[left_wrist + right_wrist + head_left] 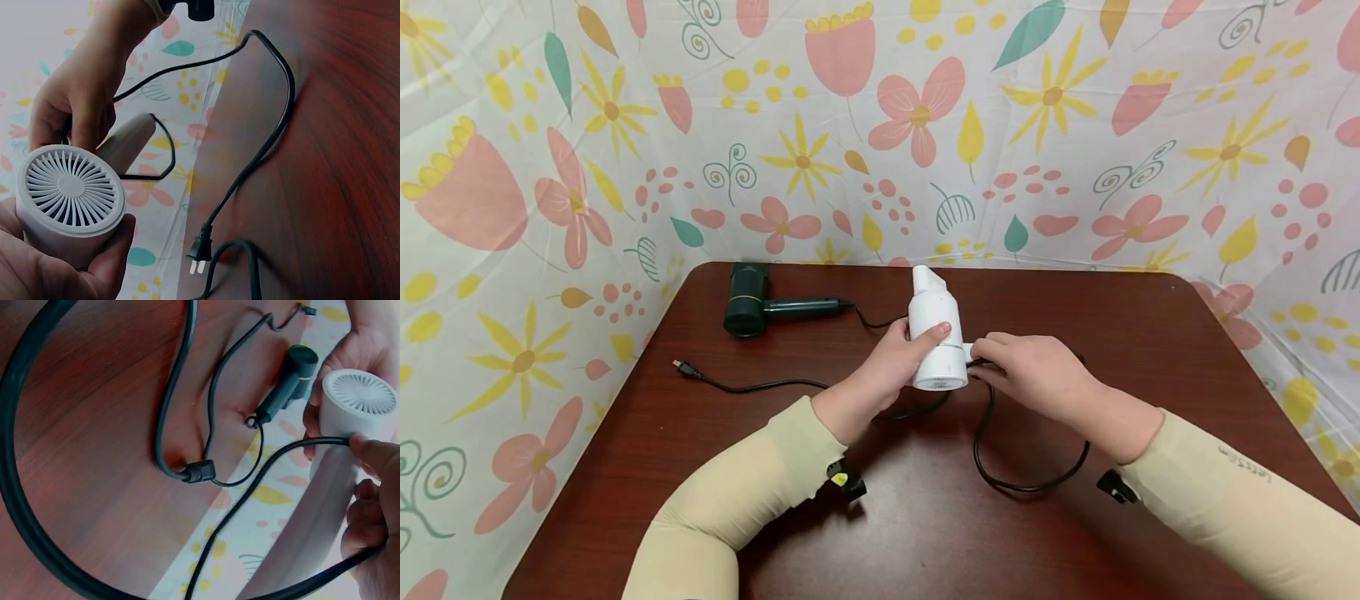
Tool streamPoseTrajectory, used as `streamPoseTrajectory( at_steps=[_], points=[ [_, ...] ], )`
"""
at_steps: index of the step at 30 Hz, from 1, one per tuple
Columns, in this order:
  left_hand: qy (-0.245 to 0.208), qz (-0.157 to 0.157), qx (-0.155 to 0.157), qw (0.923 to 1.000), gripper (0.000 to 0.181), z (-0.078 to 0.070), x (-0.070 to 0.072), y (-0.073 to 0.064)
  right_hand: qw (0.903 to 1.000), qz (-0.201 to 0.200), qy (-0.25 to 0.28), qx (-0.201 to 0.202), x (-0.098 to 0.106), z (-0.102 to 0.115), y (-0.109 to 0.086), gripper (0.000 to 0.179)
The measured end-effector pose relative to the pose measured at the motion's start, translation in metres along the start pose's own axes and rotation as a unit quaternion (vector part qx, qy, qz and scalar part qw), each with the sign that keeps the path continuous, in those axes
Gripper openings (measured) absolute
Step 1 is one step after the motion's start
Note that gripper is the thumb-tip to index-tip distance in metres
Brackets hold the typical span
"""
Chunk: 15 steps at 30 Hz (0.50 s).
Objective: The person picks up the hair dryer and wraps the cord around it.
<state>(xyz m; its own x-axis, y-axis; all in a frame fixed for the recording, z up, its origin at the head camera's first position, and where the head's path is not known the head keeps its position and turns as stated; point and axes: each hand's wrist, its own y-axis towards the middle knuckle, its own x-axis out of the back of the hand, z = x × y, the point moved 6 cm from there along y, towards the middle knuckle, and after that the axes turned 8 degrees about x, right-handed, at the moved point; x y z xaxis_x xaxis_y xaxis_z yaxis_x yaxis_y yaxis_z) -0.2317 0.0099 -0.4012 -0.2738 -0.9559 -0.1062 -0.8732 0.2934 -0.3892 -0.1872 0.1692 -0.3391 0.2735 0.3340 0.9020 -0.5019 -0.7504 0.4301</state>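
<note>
A white hair dryer (934,310) is held above the table, nozzle pointing away. My left hand (887,367) grips its barrel, the thumb lying across the side. In the left wrist view the round slotted grille (71,186) faces the camera, and the pale handle (129,144) extends behind it. Beside the handle, my right hand (1037,371) holds the black cord (219,531), pinching it between thumb and finger near the barrel. Another stretch of cord passes under its curled fingers. A loop of the cord hangs below this hand. A two-prong plug (201,247) dangles in the left wrist view.
A dark green hair dryer (746,310) lies at the back left of the brown table (760,533). Its cord runs behind the white one, and a plug (683,367) lies at the left. A flower-patterned curtain (850,167) borders the table's back and sides.
</note>
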Motion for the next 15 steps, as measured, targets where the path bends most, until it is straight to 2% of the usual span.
streamPoseTrajectory(
  at_steps=[6, 11, 15],
  points=[
    [0.021, 0.009, -0.013, 0.9996, 0.067, 0.000, 0.000, 0.001, 0.9945, 0.053, 0.040, -0.081, -0.002, -0.011, 0.001, 0.025],
    [0.037, 0.025, -0.018, 0.9988, 0.060, 0.001, -0.001, 0.001, 0.9801, 0.101, 0.061, -0.160, -0.005, -0.023, -0.002, 0.033],
    [0.053, 0.032, -0.012, 0.9980, 0.061, 0.003, 0.000, 0.000, 0.9687, 0.119, 0.072, -0.206, -0.006, -0.033, -0.004, 0.043]
  ],
)
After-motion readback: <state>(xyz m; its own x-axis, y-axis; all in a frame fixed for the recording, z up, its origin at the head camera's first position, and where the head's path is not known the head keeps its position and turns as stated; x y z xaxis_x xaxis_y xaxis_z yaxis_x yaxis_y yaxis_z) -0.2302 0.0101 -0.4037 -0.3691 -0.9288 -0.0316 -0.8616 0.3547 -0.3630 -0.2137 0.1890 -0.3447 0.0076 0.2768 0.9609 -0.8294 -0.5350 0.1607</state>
